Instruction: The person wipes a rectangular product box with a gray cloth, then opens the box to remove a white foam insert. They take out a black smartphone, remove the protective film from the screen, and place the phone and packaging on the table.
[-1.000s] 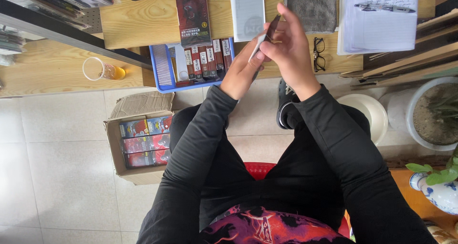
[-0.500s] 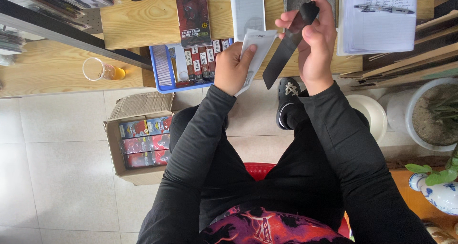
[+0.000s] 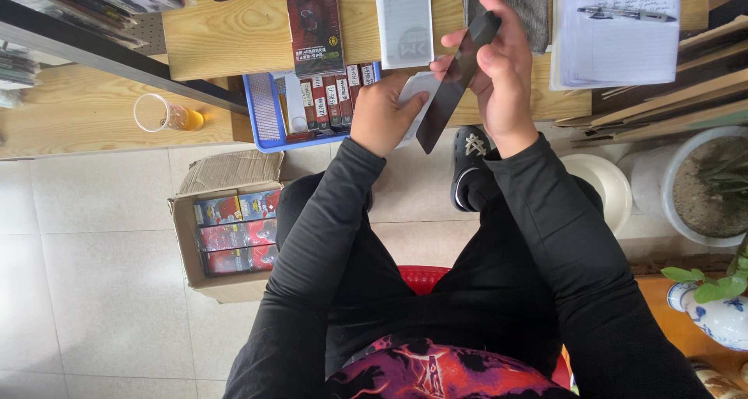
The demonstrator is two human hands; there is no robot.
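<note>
Head view, the only one: right hand (image 3: 505, 72) is closed in a pinch on a thin dark strip (image 3: 453, 75), thumb and fingers gripping its upper end, above the near edge of the wooden desk (image 3: 226, 33). Left hand (image 3: 383, 114) is curled around a white flat piece (image 3: 414, 95), fingers wrapped, the piece mostly hidden behind the strip and palm. The strip's long axis runs diagonally: upper end toward the grey cloth (image 3: 510, 0) at the far edge, lower pointed end down-left toward the left hand, hanging just past the desk's near edge over the floor. Judgement on risk: the strip is held by one end only, so a slack pinch could let it swing or drop to the tiles, or onto the black shoe (image 3: 470, 161) below; a thin sheet like this may also bend or pick up fingerprints if squeezed on its face. Blue tray (image 3: 265, 107) of small packs sits at the near edge, left of the hands; cardboard box (image 3: 226, 239) on the floor
</note>
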